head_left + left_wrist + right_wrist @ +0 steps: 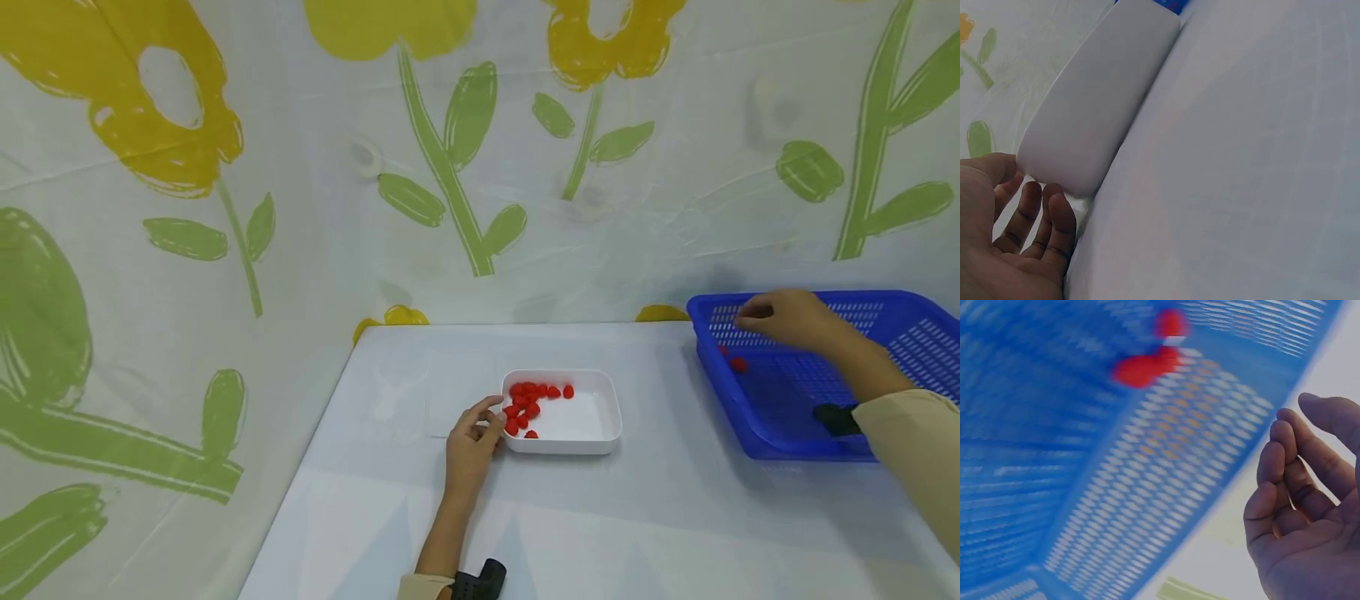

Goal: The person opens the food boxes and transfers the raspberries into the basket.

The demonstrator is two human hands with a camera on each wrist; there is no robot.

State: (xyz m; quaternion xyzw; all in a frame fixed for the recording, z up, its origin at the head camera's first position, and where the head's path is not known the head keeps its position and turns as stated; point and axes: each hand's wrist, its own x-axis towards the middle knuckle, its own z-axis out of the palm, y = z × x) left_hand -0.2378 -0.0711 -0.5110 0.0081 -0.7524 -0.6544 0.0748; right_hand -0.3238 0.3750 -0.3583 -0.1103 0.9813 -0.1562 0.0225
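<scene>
A white rectangular tray (570,446) stands on the table with several small red berry-like pieces (532,410) in it, mostly toward its left side. My left hand (471,450) is at the tray's left end, its relaxed fingertips touching the outside wall; the left wrist view shows the thumb by the tray's corner. Over the left part of a blue plastic basket (750,429) hovers my right hand (795,321), fingers loosely bent. Nothing shows between those fingers in the right wrist view. Red pieces (1138,370) lie in the basket, blurred in that view.
The white table (405,500) extends around the tray. A pale flower-printed sheet (322,250) hangs behind and on the left. Black wrist straps (480,579) are on both arms. The basket has raised slotted walls at the table's right.
</scene>
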